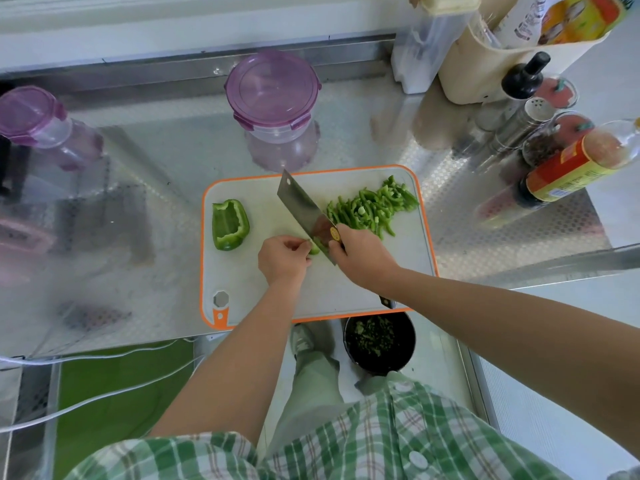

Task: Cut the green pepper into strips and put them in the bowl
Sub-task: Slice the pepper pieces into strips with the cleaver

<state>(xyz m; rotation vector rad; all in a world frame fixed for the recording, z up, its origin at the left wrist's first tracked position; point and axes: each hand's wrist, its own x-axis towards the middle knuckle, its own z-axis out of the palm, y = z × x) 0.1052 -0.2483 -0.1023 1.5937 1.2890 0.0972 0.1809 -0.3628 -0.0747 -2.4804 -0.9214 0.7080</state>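
A rectangular white cutting board (263,292) with an orange rim and rounded corners lies at the near edge of the embossed sheet-metal table (156,161).

- Right hand (360,258): clenched around the cleaver (304,209) where blade meets handle. The flat rectangular steel blade slants across the board centre.
- Left hand (282,259): fingers curled, pinning a small green pepper piece (314,250) to the board, directly against the blade.
- Pepper half (229,225): glossy, hollow side up, near the board's left edge.
- Pepper strips (372,209): thin, loosely heaped toward the board's far right corner.
- Bowl (377,367): round, dark, below the board's near edge and partly hidden by it; it holds chopped green fragments.

Two round clear containers with purple clip lids stand at the table's far edge (272,88) and left edge (27,112).
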